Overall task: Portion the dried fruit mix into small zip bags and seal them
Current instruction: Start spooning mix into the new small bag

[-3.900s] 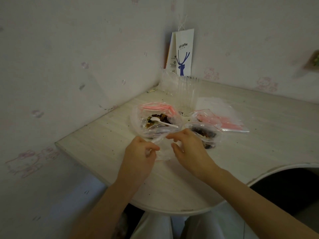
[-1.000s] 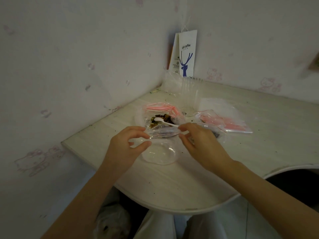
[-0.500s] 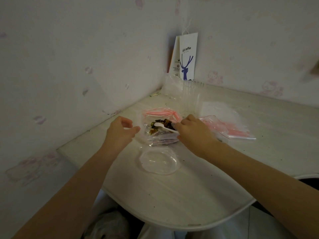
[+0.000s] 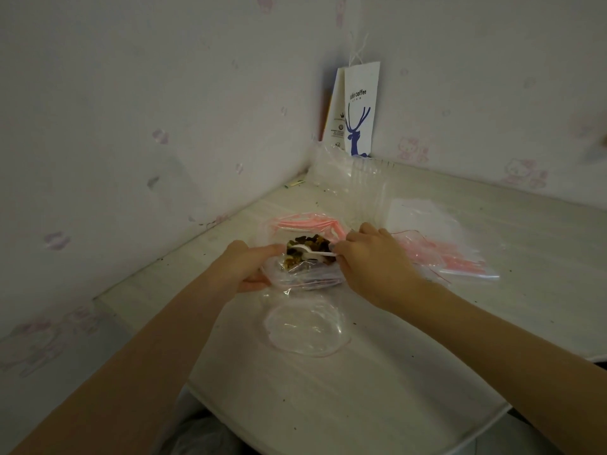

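Toward the back corner of the table [image 4: 328, 405], the left hand [image 4: 243, 267] is gripping the fruit bag [image 4: 305, 278] by its left side. The right hand [image 4: 374, 261] is pinching the spoon [image 4: 312, 254], its bowl lying on the dried fruit mix [image 4: 308, 241].

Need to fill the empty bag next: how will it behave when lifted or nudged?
Probably floppy: the empty bag is thin wrinkled film lying slack on the table. Likely light, since nothing shows inside, so a nudge may slide it. Its mouth may sag shut when lifted.
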